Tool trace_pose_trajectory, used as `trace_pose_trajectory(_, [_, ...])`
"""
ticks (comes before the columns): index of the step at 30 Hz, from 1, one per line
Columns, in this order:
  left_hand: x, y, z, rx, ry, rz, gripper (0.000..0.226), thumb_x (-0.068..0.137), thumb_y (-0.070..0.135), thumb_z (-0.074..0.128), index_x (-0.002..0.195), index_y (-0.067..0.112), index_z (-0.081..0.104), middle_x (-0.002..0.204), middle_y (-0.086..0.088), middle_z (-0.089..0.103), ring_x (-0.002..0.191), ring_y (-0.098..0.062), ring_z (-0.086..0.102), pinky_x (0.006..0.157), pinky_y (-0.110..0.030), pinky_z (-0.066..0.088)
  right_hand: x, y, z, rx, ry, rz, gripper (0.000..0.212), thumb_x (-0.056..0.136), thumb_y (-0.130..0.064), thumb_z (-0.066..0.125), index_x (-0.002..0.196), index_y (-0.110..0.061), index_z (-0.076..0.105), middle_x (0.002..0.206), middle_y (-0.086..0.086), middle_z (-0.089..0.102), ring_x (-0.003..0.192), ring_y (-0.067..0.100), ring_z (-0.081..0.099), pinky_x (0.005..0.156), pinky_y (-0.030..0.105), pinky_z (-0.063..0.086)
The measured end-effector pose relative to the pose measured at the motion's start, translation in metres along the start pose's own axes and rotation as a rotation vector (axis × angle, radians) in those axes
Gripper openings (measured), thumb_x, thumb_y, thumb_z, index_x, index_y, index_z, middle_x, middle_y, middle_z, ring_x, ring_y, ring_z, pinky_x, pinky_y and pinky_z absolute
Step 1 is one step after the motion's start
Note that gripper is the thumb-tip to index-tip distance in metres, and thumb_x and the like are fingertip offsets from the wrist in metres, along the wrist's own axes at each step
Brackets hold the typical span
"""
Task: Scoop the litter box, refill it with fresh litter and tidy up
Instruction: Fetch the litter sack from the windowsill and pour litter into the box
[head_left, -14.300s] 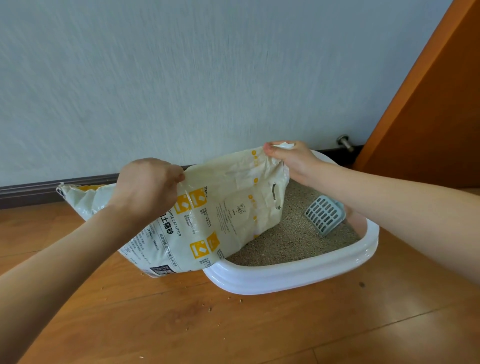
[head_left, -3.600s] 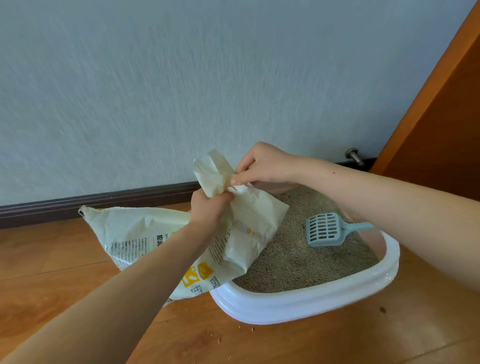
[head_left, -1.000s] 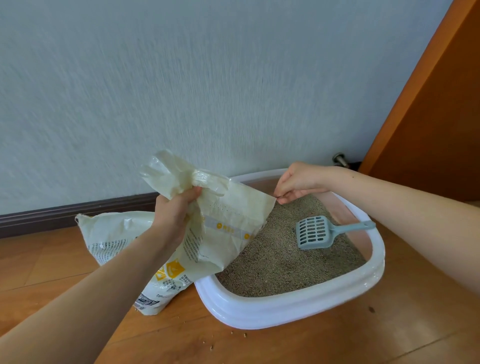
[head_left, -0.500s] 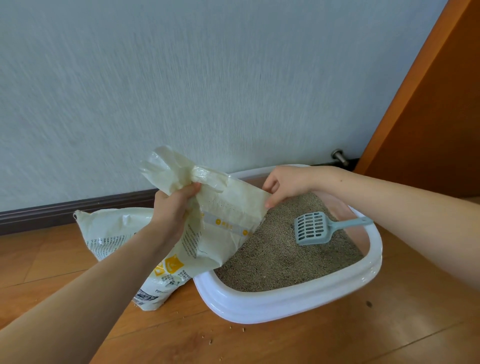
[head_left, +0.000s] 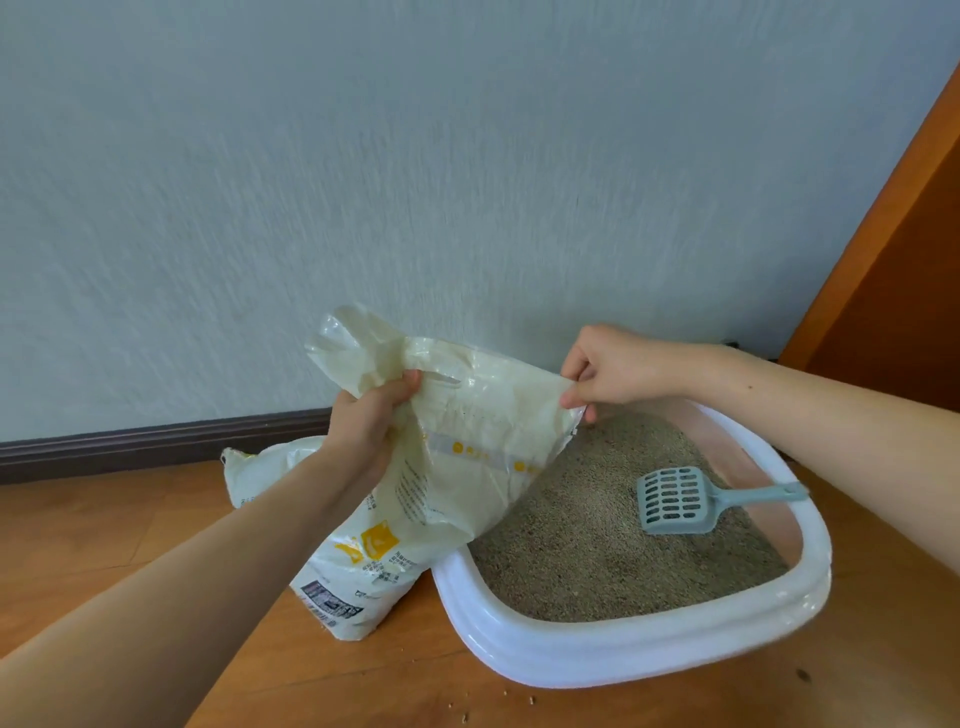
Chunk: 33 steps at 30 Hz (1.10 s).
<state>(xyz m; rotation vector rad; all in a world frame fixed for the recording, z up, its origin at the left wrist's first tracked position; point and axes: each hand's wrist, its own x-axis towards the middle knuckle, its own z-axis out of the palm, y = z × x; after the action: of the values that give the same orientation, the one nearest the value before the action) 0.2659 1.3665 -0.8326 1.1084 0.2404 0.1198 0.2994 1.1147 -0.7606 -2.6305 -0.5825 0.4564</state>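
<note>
I judge I'm at the refill step: my left hand (head_left: 371, 423) grips the litter bag (head_left: 457, 467) by its bunched neck at frame centre, while my right hand (head_left: 613, 371) pinches its open corner over the litter box (head_left: 649, 649) at lower right. Next, I'd tilt the mouth lower, clear of the 1 scoop (head_left: 680, 501) lying on the litter.

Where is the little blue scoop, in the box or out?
In. The scoop lies on the litter inside the litter box, handle resting toward the rim.

Litter box (head_left: 649, 654) near-left corner behind bag (head_left: 467, 467)
</note>
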Motion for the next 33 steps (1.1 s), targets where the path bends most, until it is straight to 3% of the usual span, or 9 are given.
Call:
trace_pose_trajectory(3, [0.001, 0.014, -0.007, 0.002, -0.001, -0.002, 0.015, 0.083, -0.001, 0.066, 0.096, 0.006, 0.066, 0.087, -0.007, 0.072, 0.080, -0.021, 0.071, 0.068, -0.034, 0.057, -0.002, -0.020, -0.011, -0.071, 0.063, -0.051, 0.021, 0.086, -0.017, 0.069, 0.065, -0.017, 0.070, 0.059, -0.002, 0.070, 0.054, 0.000, 0.062, 0.050, 0.010, 0.039])
trace_pose_trajectory(5, [0.001, 0.022, -0.013, 0.007, 0.005, -0.004, 0.016, 0.082, -0.001, 0.067, 0.096, 0.006, 0.065, 0.086, -0.007, 0.072, 0.078, -0.021, 0.071, 0.065, -0.032, 0.057, -0.002, -0.033, -0.015, -0.083, 0.095, -0.072, 0.026, 0.086, -0.016, 0.068, 0.060, -0.018, 0.067, 0.056, -0.002, 0.069, 0.048, -0.003, 0.058, 0.048, 0.009, 0.036])
trace_pose_trajectory(10, [0.000, 0.039, -0.032, 0.023, 0.028, 0.000, 0.019, 0.081, 0.001, 0.069, 0.099, 0.006, 0.065, 0.089, -0.007, 0.072, 0.080, -0.022, 0.071, 0.066, -0.032, 0.055, -0.003, -0.065, -0.021, -0.127, 0.150, -0.124, 0.021, 0.088, -0.014, 0.066, 0.069, -0.005, 0.070, 0.061, 0.003, 0.070, 0.060, 0.004, 0.069, 0.061, 0.023, 0.050])
trace_pose_trajectory(16, [-0.001, 0.056, -0.056, 0.132, -0.078, -0.002, 0.038, 0.077, 0.015, 0.078, 0.111, 0.004, 0.064, 0.105, -0.012, 0.071, 0.098, -0.027, 0.068, 0.086, -0.040, 0.055, 0.003, -0.082, -0.021, -0.234, 0.178, -0.145, 0.030, 0.087, -0.015, 0.066, 0.065, 0.005, 0.061, 0.062, 0.015, 0.066, 0.045, -0.001, 0.052, 0.051, 0.025, 0.034])
trace_pose_trajectory(19, [-0.003, 0.067, -0.073, 0.284, -0.233, 0.043, 0.047, 0.069, 0.024, 0.080, 0.111, 0.009, 0.065, 0.101, -0.008, 0.071, 0.093, -0.023, 0.067, 0.071, -0.033, 0.054, 0.002, -0.081, -0.020, -0.237, 0.190, -0.155, 0.036, 0.087, -0.012, 0.066, 0.056, 0.002, 0.053, 0.056, 0.010, 0.064, 0.050, 0.011, 0.060, 0.052, 0.026, 0.033])
trace_pose_trajectory(21, [0.000, 0.074, -0.084, 0.385, -0.284, 0.044, 0.054, 0.067, 0.025, 0.080, 0.116, 0.011, 0.063, 0.108, -0.009, 0.070, 0.099, -0.026, 0.067, 0.073, -0.033, 0.054, 0.005, -0.082, -0.018, -0.235, 0.191, -0.172, 0.036, 0.086, -0.012, 0.065, 0.055, 0.001, 0.053, 0.053, 0.007, 0.064, 0.063, 0.024, 0.067, 0.054, 0.027, 0.034])
trace_pose_trajectory(25, [0.002, 0.088, -0.095, 0.487, -0.306, 0.072, 0.039, 0.080, 0.012, 0.076, 0.116, 0.017, 0.064, 0.110, -0.006, 0.070, 0.101, -0.022, 0.068, 0.084, -0.036, 0.056, 0.013, -0.087, -0.015, -0.251, 0.187, -0.190, 0.030, 0.087, -0.014, 0.064, 0.064, 0.004, 0.061, 0.057, 0.009, 0.065, 0.069, 0.028, 0.066, 0.054, 0.027, 0.033])
trace_pose_trajectory(29, [0.001, 0.093, -0.097, 0.681, -0.188, 0.171, 0.022, 0.082, 0.012, 0.074, 0.104, 0.012, 0.068, 0.094, 0.001, 0.073, 0.082, -0.007, 0.070, 0.064, -0.016, 0.052, 0.018, -0.089, -0.012, -0.258, 0.191, -0.192, 0.029, 0.087, -0.015, 0.064, 0.065, 0.004, 0.062, 0.059, 0.011, 0.065, 0.061, 0.017, 0.066, 0.052, 0.027, 0.034])
trace_pose_trajectory(33, [0.003, 0.094, -0.099, 0.746, -0.138, 0.220, 0.014, 0.083, 0.014, 0.073, 0.096, 0.014, 0.069, 0.086, 0.006, 0.072, 0.077, -0.006, 0.070, 0.060, -0.013, 0.050, 0.025, -0.093, -0.010, -0.260, 0.210, -0.202, 0.029, 0.088, -0.014, 0.064, 0.063, 0.000, 0.064, 0.057, 0.005, 0.066, 0.063, 0.017, 0.068, 0.057, 0.029, 0.044])
